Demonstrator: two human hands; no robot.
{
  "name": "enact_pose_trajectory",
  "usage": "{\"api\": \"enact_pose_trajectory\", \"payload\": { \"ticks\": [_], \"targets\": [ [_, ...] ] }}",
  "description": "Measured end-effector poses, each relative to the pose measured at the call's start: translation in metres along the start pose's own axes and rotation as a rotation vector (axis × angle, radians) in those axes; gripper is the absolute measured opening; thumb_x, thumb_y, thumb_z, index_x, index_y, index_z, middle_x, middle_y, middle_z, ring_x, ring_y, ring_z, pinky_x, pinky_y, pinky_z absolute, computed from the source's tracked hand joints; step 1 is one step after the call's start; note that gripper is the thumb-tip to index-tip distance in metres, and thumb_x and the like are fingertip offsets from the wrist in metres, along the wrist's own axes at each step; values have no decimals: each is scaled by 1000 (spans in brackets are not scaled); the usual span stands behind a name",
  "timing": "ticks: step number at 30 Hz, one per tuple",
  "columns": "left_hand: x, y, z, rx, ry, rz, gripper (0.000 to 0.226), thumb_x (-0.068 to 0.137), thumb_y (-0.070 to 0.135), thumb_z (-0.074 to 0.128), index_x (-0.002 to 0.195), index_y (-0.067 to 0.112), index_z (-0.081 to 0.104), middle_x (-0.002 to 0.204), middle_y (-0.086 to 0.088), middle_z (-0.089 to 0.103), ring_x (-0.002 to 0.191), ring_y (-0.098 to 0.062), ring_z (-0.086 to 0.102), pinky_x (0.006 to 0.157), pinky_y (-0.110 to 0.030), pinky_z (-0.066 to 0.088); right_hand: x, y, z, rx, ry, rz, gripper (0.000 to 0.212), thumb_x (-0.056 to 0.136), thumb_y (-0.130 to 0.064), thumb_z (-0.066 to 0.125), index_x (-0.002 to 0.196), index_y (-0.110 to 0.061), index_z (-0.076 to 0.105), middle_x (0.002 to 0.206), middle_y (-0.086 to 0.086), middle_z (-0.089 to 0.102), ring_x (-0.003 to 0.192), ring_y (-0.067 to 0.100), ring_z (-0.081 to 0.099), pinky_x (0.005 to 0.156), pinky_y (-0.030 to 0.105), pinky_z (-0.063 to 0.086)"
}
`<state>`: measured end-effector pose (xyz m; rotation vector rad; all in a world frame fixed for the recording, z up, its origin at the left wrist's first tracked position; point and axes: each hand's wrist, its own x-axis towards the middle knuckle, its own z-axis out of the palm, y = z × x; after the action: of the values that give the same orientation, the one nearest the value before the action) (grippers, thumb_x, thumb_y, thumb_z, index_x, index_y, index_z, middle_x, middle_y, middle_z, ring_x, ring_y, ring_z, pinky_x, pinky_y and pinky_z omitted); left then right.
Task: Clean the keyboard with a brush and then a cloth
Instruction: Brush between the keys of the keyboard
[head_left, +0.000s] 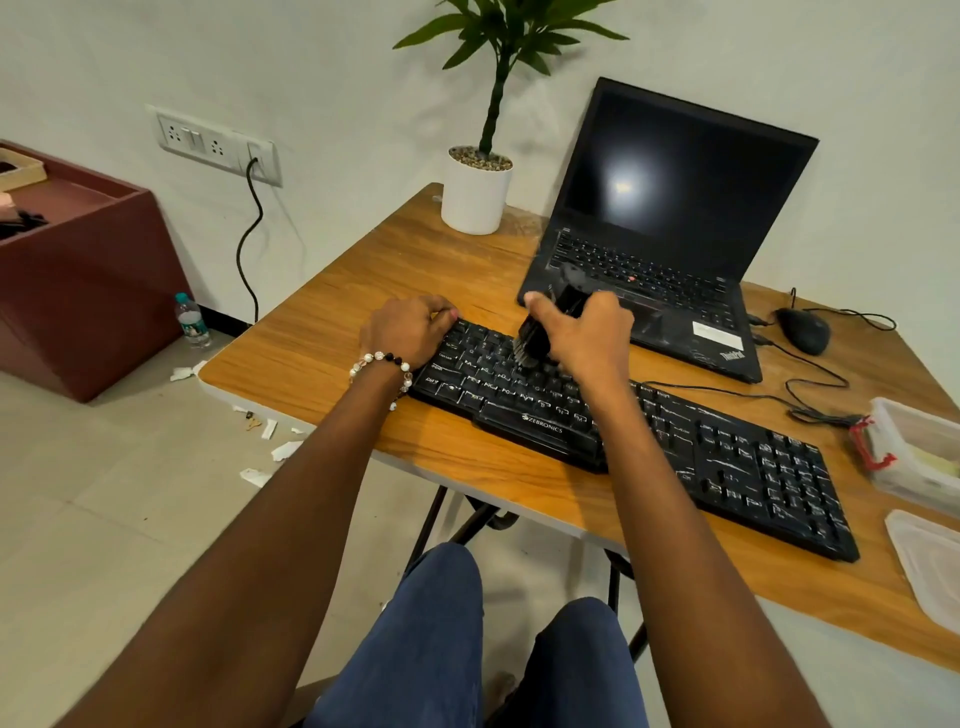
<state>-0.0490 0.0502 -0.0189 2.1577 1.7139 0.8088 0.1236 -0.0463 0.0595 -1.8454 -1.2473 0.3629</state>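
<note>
A black keyboard (727, 457), streaked with white dust on its right half, lies slanted across the wooden table (322, 338). My right hand (587, 338) grips a black brush (540, 338) with its bristles down on the keys in the left part of the keyboard. My left hand (410, 327), with a bead bracelet on its wrist, holds the keyboard's far left corner with curled fingers. No cloth is plainly visible.
An open black laptop (670, 223) stands behind the keyboard, with a potted plant (475, 187) to its left and a black mouse (804, 330) to its right. A clear plastic box (914, 452) and its lid (930, 566) sit at the right edge. Paper scraps litter the floor.
</note>
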Motion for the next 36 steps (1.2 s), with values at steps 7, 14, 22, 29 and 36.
{"api": "enact_pose_trajectory", "payload": {
  "ticks": [7, 14, 22, 29, 36],
  "targets": [
    [-1, 2, -1, 1, -9, -14, 30, 97, 52, 45, 113, 39, 67, 99, 4, 71, 82, -16, 59, 62, -26, 36, -12, -7, 7, -197, -94, -91, 37, 86, -39, 70, 68, -15, 48, 71, -1, 56, 70, 20, 59, 58, 33, 46],
    [1, 0, 0, 1, 3, 3, 30, 96, 52, 46, 112, 40, 67, 104, 4, 71, 89, -20, 63, 63, -27, 42, 11, -2, -3, -56, -59, -40, 43, 80, -47, 74, 84, -6, 62, 80, 9, 69, 69, 23, 68, 57, 38, 57],
    [0, 2, -1, 13, 2, 4, 29, 97, 50, 45, 113, 39, 67, 106, 3, 71, 95, -21, 63, 65, -28, 39, -12, 10, 15, -161, 8, -173, 47, 88, -44, 68, 58, -16, 44, 57, -1, 51, 57, 19, 51, 49, 27, 31],
    [-1, 1, -2, 13, 1, 6, 30, 97, 52, 44, 113, 40, 67, 100, 3, 71, 89, -20, 63, 61, -27, 38, 8, -6, -7, -107, -170, -18, 38, 82, -40, 74, 91, -5, 62, 80, 12, 69, 56, 19, 64, 44, 29, 51],
    [0, 1, -2, 21, -2, 11, 30, 97, 52, 45, 112, 39, 67, 100, 2, 71, 87, -21, 63, 62, -27, 41, -2, 2, 10, -183, 2, -139, 43, 87, -47, 68, 83, -4, 64, 77, 4, 66, 73, 19, 64, 58, 28, 46]
  ]
}}
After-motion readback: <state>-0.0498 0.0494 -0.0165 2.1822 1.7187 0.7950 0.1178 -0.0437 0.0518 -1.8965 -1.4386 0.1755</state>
